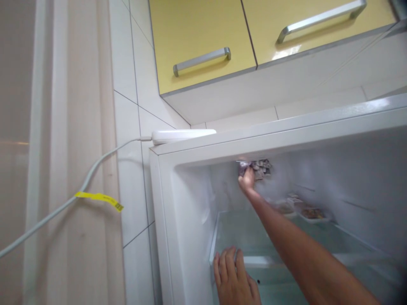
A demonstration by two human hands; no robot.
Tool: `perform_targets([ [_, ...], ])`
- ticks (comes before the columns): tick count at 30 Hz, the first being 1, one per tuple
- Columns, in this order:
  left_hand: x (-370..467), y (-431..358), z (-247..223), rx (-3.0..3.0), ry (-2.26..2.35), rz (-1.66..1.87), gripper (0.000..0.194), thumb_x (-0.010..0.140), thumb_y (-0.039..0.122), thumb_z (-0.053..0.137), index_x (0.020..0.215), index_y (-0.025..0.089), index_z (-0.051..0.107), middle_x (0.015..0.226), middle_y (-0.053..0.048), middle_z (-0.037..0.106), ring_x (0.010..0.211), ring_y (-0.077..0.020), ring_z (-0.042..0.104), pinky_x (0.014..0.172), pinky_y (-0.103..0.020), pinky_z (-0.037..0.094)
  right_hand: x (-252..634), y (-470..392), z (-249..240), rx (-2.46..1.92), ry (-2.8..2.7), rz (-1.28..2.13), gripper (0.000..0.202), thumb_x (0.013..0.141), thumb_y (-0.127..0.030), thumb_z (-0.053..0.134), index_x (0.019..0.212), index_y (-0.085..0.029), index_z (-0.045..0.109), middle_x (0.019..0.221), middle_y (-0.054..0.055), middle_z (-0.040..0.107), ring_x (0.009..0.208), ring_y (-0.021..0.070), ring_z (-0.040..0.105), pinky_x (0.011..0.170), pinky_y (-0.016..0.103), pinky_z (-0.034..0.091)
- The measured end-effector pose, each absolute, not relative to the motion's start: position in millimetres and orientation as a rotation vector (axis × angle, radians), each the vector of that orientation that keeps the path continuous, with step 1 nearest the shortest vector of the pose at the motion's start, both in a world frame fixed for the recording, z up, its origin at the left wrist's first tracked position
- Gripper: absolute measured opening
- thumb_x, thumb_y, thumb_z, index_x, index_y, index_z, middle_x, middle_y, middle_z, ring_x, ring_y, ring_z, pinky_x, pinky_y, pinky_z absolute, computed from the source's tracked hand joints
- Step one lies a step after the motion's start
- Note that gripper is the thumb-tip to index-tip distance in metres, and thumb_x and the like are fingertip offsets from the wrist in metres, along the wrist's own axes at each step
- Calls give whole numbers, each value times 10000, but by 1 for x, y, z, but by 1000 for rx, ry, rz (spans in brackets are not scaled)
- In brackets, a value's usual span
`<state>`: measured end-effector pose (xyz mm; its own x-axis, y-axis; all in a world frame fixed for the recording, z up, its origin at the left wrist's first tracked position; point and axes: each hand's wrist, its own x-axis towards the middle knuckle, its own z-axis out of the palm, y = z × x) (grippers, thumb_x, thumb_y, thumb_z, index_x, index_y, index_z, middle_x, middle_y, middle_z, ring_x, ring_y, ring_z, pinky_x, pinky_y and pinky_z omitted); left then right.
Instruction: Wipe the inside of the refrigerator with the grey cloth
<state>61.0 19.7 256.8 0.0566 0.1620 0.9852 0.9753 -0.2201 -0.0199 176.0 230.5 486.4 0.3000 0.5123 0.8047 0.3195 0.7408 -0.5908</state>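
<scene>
Deep inside an open white fridge, my right hand is closed on a crumpled, purplish-grey cloth against the upper back wall. The arm reaches in from the lower right. My left hand rests at the front left edge of the glass shelf, its fingers stretched out and lying flat, holding nothing. The fingertips of the right hand are partly hidden by the cloth.
Small food containers stand at the back right of the shelf. A white device with a cable lies on the fridge top. Yellow cabinets with metal handles hang above. A yellow tag is on the cable.
</scene>
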Motion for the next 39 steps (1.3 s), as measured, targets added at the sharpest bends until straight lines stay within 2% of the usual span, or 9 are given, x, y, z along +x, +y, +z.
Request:
perform_targets([
  [4,61,23,256,-1493,-1179,-1254,438,772,250,648,1208,218,637,1209,-110,686,1167,-320,568,1152,-575,319,144,226,469,-811,-1811,-177,495,824,-112,545,1295,-216,656,1394,168,573,1375,352,401,1158,553,291],
  [7,63,24,256,-1477,-1181,-1273,451,748,214,649,1199,221,637,1204,-97,695,1166,-300,571,1157,-547,312,156,228,473,-720,-2202,-453,287,850,-143,585,1012,-287,772,1372,57,642,1365,265,436,1210,479,226],
  [10,67,19,260,-1501,-1204,-1309,471,739,173,641,1208,218,633,1209,-81,692,1186,-280,561,1180,-523,292,197,233,488,-712,-2422,-691,188,866,-184,612,855,-263,782,1267,40,711,1300,225,500,1233,422,194],
  [13,71,9,267,-1535,-1245,-1299,464,755,156,629,1216,207,632,1225,-77,681,1209,-273,549,1197,-513,282,262,230,501,-855,-2461,-886,262,889,-140,541,894,-221,790,1107,93,754,1204,234,565,1228,449,204],
  [16,72,1,274,-1562,-1258,-1262,447,771,149,618,1215,200,634,1227,-75,677,1212,-264,551,1200,-506,288,335,215,507,-1097,-2372,-1052,294,846,-81,523,905,-182,793,1177,142,738,1223,261,567,1205,472,238],
  [20,71,-3,280,-1585,-1240,-1271,395,783,134,610,1171,194,646,1196,-66,689,1186,-250,566,1203,-483,278,395,190,503,-1470,-2135,-1199,301,808,-42,509,863,-128,792,1016,202,766,1109,309,627,1106,525,333],
  [26,67,-8,283,-1634,-1293,-1191,417,788,114,630,1198,190,651,1241,-68,684,1216,-257,563,1211,-478,277,391,151,488,-1658,-1926,-1260,319,874,-85,473,924,-73,788,979,223,771,1061,319,636,1050,488,365],
  [31,67,-20,294,-1679,-1346,-1089,437,798,111,630,1230,172,651,1266,-89,676,1235,-269,558,1214,-492,297,395,86,468,-1637,-1898,-1258,344,905,-109,449,998,-84,779,1096,194,763,1148,310,601,1104,437,317],
  [39,63,-45,316,-1830,-1414,-905,498,836,94,535,1326,142,606,1347,-129,636,1301,-286,533,1223,-506,313,391,-27,418,-1736,-1640,-1164,409,883,-87,461,1219,-98,694,1197,184,730,1190,329,580,1115,455,285],
])
